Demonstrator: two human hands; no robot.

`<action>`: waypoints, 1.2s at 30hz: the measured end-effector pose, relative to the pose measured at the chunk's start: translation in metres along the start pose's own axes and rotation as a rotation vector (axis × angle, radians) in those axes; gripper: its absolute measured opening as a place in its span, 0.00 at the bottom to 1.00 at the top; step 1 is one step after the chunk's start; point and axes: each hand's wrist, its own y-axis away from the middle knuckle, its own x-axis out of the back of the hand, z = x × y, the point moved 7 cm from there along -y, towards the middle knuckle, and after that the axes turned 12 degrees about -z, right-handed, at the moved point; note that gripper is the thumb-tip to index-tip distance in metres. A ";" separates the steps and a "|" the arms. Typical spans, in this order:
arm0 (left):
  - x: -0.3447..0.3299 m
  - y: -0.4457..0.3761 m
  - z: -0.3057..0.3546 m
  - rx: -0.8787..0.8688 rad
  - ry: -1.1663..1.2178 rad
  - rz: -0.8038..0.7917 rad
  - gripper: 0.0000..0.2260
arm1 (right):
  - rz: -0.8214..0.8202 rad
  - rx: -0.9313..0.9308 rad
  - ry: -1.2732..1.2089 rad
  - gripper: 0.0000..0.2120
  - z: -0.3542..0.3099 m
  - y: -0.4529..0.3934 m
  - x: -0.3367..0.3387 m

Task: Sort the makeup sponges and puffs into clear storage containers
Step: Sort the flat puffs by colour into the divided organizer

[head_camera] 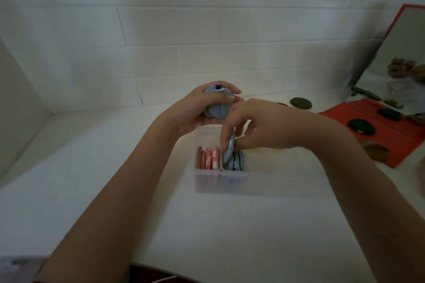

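A clear divided container (pixel 230 179) sits mid-counter. Its left compartment holds pink and reddish puffs (pixel 208 158) standing on edge. The adjoining compartment holds blue puffs (pixel 236 160) on edge. My right hand (pixel 264 128) pinches one light blue puff (pixel 228 150) at the top of that blue compartment. My left hand (pixel 197 108) hovers just behind the container and grips a small stack of blue puffs (pixel 216 108). My right hand and arm hide the container's right part.
A red-framed mirror (pixel 404 53) leans on the tiled wall at right, over an orange tray (pixel 368 122) with dark green puffs (pixel 362 125) and a brown puff (pixel 377 153). Another dark puff (pixel 301 103) lies on the white counter near the wall.
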 end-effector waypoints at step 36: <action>0.000 0.000 -0.004 0.041 0.045 0.031 0.05 | -0.142 -0.202 0.093 0.11 0.003 0.008 -0.006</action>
